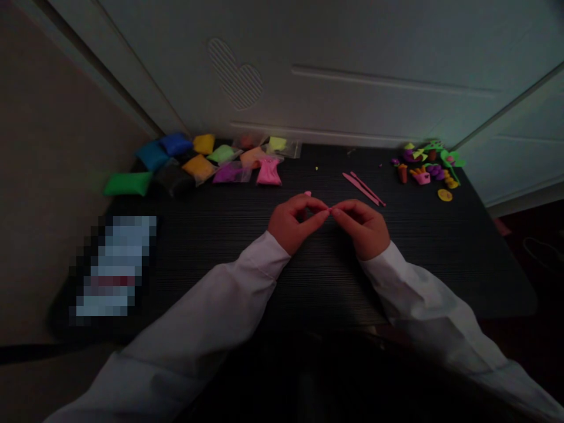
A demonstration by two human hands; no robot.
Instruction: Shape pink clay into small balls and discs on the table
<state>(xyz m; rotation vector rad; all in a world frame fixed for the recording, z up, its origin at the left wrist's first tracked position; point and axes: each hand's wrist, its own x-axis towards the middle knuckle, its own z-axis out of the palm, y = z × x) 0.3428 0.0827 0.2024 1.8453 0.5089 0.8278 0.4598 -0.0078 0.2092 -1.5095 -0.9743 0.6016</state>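
Observation:
Above the middle of the dark table, my left hand (295,223) and my right hand (363,228) meet fingertip to fingertip. Both pinch a tiny piece of pink modelling clay (330,210), which the fingers mostly cover. Just behind my left hand another pink lump (307,194) shows; whether it touches the fingers I cannot tell. Beyond my right hand lie two pink clay tools, a flat knife (360,188) and a thin stick (369,189), side by side at a slant. A bag of pink clay (269,171) lies beyond my left hand.
Several bags of coloured clay, such as a green bag (128,184), line the table's back left. Small finished clay figures (422,176) cluster at the back right. A blurred-out phone-like screen (117,264) lies at the left. A white panel (352,106) rises behind the table (462,264).

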